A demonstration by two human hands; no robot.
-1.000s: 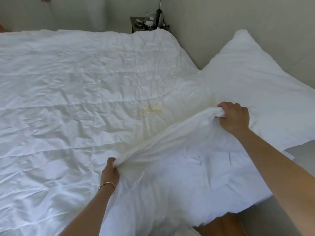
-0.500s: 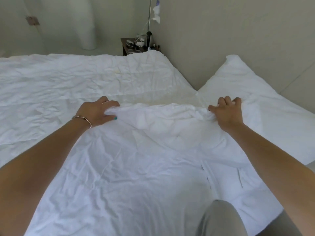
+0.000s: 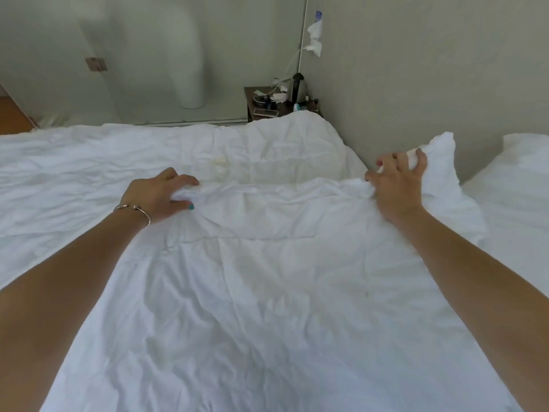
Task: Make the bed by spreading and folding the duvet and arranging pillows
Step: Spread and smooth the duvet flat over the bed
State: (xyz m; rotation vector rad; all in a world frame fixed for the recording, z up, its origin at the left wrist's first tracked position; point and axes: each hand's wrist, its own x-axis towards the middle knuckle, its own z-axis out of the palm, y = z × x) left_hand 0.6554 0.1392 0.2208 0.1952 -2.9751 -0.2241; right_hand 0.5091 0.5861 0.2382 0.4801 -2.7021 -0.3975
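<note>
A white, wrinkled duvet (image 3: 267, 292) covers the bed, and its near part is folded over onto the rest. My left hand (image 3: 157, 197), with a bracelet on the wrist, pinches the folded edge between thumb and fingers. My right hand (image 3: 395, 185) grips the same edge further right, with a bunched corner of fabric rising above its fingers. A yellowish stain (image 3: 219, 168) shows on the duvet just beyond the fold. A white pillow (image 3: 517, 185) lies at the right against the wall.
A dark bedside table (image 3: 267, 105) stands in the far corner with a kettle (image 3: 298, 86), cables and small items on it. A wall (image 3: 416, 69) runs along the right of the bed. A white curtain (image 3: 190, 55) hangs at the back.
Both hands have carried the duvet edge further across the bed, away from me. My right hand has lifted its corner, and the fold lies flatter and wider.
</note>
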